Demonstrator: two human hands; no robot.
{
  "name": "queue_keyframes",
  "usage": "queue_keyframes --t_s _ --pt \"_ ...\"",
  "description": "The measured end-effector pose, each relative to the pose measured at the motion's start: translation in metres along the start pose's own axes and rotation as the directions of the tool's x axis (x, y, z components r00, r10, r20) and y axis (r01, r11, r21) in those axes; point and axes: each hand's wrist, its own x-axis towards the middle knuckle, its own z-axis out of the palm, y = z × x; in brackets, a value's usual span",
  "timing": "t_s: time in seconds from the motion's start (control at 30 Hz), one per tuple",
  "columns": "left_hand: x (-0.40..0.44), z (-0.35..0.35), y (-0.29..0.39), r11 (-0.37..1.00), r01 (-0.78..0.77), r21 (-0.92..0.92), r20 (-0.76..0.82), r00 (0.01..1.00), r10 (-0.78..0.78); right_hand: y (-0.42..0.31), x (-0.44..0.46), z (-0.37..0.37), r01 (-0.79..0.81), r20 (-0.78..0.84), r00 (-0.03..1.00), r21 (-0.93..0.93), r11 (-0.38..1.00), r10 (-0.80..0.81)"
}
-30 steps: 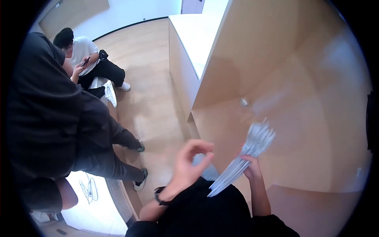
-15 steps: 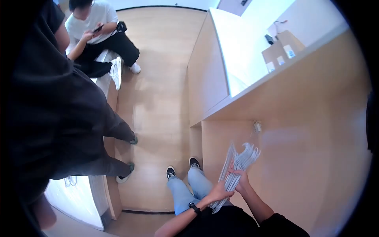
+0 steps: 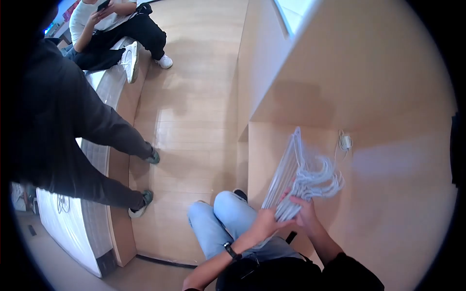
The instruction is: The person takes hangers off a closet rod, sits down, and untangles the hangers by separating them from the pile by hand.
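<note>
A bundle of white clothes hangers (image 3: pixel 286 179) is held in front of my body, over the wooden desk surface. Their curved hooks bunch together toward the right, and their long straight sides point up and away. My left hand (image 3: pixel 267 223), with a dark watch on its wrist, is closed around the lower left part of the bundle. Closed round the bundle near the hooks, my right hand (image 3: pixel 302 209) grips it from the other side. Some fingers of both hands are hidden behind the hangers.
A coiled white cable (image 3: pixel 345 141) lies on the wooden surface (image 3: pixel 388 194) beyond the hangers. A wooden panel (image 3: pixel 272 63) rises ahead. To the left, one person in dark trousers (image 3: pixel 97 121) stands by a plastic-covered mattress (image 3: pixel 77 233); another person (image 3: pixel 116 29) sits holding a phone.
The view has shifted down and right, nearer the desk. The hangers are turned, with their straight ends spread upward and their hooks now facing right. Both hands still hold them.
</note>
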Motion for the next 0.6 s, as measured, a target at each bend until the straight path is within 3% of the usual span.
queue_keyframes --t_s 0.1,0.17,0.27,0.37,0.47,0.6 --pt "-0.006 0.04 0.005 0.998 0.047 0.044 -0.132 0.99 -0.041 -0.005 -0.003 -0.026 -0.065 0.025 0.997 -0.045 0.997 0.066" --pt "0.003 0.074 -0.016 0.997 0.061 -0.048 -0.239 0.968 -0.071 -0.013 0.001 -0.044 -0.009 0.247 0.968 -0.133 0.991 0.042" --pt "0.002 0.083 -0.007 0.993 -0.021 -0.116 -0.292 0.956 -0.014 -0.014 0.004 -0.057 0.017 0.337 0.94 -0.182 0.983 0.046" --pt "0.011 0.1 -0.029 0.99 -0.079 -0.12 -0.363 0.931 0.03 -0.014 0.005 -0.071 0.046 0.32 0.947 -0.221 0.974 0.028" --pt "0.024 0.105 -0.036 0.987 -0.074 -0.14 -0.341 0.94 0.022 -0.018 0.006 -0.08 0.051 0.292 0.956 -0.209 0.977 0.012" --pt "0.04 0.109 -0.059 0.995 -0.06 -0.083 -0.343 0.939 0.029 -0.003 0.024 -0.102 0.134 0.296 0.955 -0.329 0.935 -0.032"
